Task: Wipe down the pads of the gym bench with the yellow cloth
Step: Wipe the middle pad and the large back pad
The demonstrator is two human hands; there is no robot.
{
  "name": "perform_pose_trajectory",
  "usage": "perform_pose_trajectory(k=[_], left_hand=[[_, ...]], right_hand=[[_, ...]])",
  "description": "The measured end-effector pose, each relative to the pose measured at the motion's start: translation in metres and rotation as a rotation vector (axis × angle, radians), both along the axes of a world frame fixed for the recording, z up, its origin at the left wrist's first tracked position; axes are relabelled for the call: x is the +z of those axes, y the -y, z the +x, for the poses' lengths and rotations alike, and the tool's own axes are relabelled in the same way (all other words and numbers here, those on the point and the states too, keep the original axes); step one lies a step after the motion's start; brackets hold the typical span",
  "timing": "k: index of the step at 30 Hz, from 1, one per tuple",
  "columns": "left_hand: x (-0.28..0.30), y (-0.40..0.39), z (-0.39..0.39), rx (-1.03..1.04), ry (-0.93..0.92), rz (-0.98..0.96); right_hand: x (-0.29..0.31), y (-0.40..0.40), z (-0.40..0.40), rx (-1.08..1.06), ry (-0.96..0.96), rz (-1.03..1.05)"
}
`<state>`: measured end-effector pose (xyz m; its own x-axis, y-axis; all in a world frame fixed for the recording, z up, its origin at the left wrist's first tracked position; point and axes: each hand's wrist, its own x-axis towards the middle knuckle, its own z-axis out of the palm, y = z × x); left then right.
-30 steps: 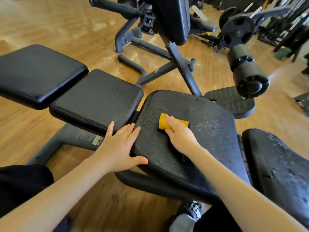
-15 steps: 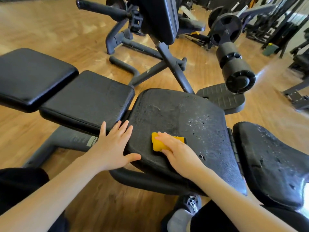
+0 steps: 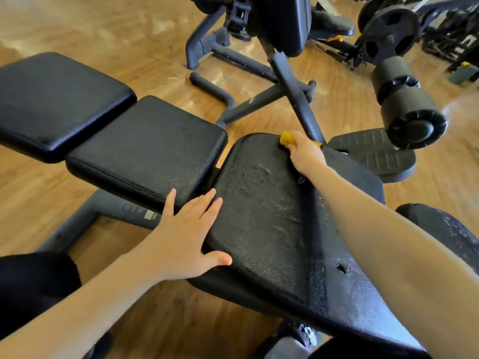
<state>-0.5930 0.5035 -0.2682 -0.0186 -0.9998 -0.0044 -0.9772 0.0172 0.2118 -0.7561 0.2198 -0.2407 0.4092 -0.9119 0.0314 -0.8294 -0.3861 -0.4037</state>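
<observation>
right hand [image 3: 305, 152] presses the cloth [image 3: 287, 139] flat at the pad's [image 3: 269, 216] far edge, fingers together on top. soft, light, looks bunchable, so palm it. left hand [image 3: 185, 234] splayed, bracing the near edge.

Weight plate [image 3: 388, 35], foam roller [image 3: 407, 104], floor [image 3: 103, 29]

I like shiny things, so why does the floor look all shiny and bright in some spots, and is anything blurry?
Head view: light glares off the wooden floor; the near right forearm looks smeared; the wide lens bends the left pads; the yellow cloth under the right hand stays fairly sharp.
</observation>
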Motion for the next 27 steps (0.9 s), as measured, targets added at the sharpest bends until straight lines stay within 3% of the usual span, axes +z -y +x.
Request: perform_pose_trajectory(k=[11,27], left_hand=[[0.0,-0.002,0.0,0.007,-0.03,-0.043],[0.004,0.001,-0.001,0.015,0.044,0.027]], right_hand=[[0.002,-0.009,-0.002,0.006,-0.018,-0.019],[0.006,-0.188,-0.085,0.151,-0.022,0.087]])
